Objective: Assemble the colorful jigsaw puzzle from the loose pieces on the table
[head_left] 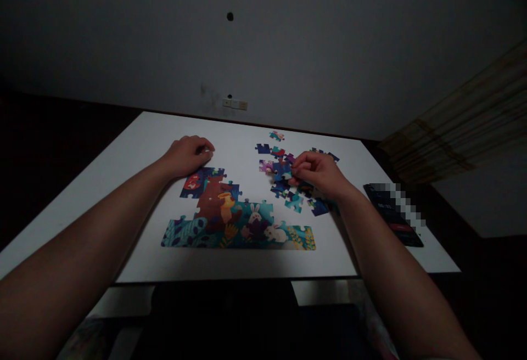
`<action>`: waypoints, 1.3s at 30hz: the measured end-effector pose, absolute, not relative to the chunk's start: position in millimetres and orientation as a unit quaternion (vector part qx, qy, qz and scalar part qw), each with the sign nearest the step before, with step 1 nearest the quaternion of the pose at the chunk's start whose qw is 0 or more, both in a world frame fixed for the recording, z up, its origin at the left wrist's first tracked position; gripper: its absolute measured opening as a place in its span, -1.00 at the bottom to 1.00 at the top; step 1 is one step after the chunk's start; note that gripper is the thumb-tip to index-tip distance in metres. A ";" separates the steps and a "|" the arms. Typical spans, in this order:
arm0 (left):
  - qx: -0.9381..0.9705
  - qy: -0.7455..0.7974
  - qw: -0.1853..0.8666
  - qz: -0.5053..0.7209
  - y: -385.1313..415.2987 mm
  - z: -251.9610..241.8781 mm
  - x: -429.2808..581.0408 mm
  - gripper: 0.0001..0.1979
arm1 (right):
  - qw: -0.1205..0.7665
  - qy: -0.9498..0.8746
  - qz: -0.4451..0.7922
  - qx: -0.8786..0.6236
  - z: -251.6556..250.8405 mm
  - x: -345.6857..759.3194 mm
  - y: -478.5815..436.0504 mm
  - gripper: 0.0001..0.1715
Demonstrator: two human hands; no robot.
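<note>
A partly joined jigsaw puzzle lies on the white table, showing a brown bear with a yellow jar, white rabbits and plants. Just beyond its upper left corner rests my left hand, fingers loosely bent, a gap between thumb and forefinger, nothing held. To the right, my right hand pinches a blue puzzle piece above the heap of loose pieces. Around and partly under that hand lie several loose pieces, among them a teal piece, a dark blue piece and a pink one.
A dark phone or tablet with a lit, partly pixelated screen lies near the right edge of the white table. Behind the table stands a grey wall with sockets. A curtain hangs at the right.
</note>
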State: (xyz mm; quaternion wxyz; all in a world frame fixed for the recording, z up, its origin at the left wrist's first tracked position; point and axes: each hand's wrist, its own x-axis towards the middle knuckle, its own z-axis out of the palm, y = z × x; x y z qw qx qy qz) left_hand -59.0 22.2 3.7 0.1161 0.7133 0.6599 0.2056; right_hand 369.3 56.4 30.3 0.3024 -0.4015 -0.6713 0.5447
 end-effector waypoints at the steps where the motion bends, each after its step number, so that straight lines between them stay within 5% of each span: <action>1: 0.713 0.660 0.117 0.205 22.2 3.7 -59.1 -0.57 | 0.303 -0.672 0.545 -0.400 30.2 368.9 56.0 -0.54; 14: 0.710 0.662 0.128 0.202 22.7 4.7 -59.3 -0.55 | 0.299 -0.649 0.594 -0.370 37.5 368.7 49.9 -0.42; 24: 0.710 0.662 0.124 0.205 20.8 5.8 -56.8 -0.56 | 0.159 -0.658 0.651 -0.342 26.6 349.5 40.4 -0.62; 30: 0.705 0.667 0.134 0.203 20.3 7.5 -55.7 -0.57 | 0.163 -0.723 0.571 -0.354 16.6 345.6 40.1 -0.80; 39: 0.709 0.665 0.127 0.195 21.3 7.4 -55.6 -0.58 | 0.148 -0.785 0.492 -0.346 15.6 348.1 38.6 -0.70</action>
